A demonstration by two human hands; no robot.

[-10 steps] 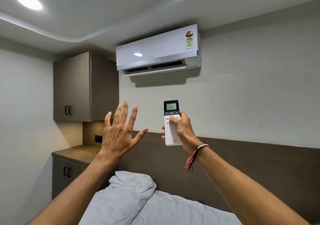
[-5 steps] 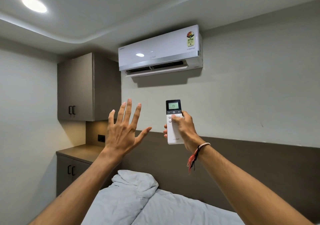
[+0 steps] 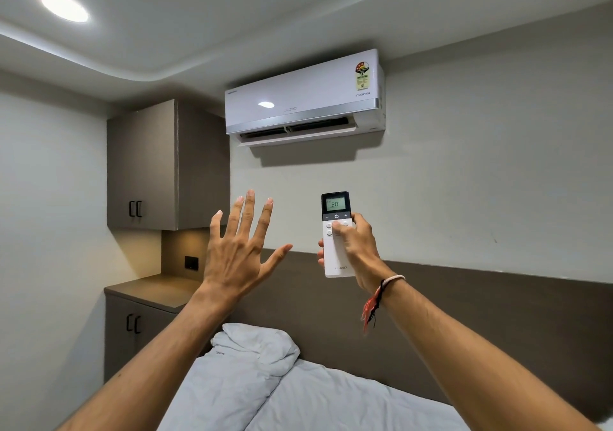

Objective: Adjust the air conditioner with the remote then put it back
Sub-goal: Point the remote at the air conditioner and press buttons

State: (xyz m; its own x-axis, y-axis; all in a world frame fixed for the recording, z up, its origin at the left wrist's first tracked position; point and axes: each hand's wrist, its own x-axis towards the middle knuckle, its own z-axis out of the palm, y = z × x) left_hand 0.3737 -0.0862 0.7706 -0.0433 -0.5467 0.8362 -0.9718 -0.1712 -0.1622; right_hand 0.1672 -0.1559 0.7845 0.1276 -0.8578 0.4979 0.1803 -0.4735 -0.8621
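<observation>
**Remote raised toward the AC, display at 20**

The bed (image 3: 331, 400) fills the bottom centre of the frame, with a rumpled white pillow (image 3: 255, 351) at its head against a dark headboard panel (image 3: 497, 314). A grey cabinet (image 3: 156, 165) hangs on the wall at middle left, above a lower cabinet whose surface (image 3: 156, 289) is brown. The AC (image 3: 302, 99) is mounted high on the wall at upper centre, its flap open and a label on its right end. A round ceiling light (image 3: 64, 7) glows in the upper left corner.

The left hand (image 3: 238, 248) is held up at centre frame, palm away, fingers spread and grasping nothing. The right hand (image 3: 356, 251), just right of it, is wrapped around the lower body of the remote (image 3: 335, 231), thumb lying over the buttons. The remote stands upright below the AC, screen reading 20. A thread band (image 3: 381, 293) circles the right wrist.
</observation>
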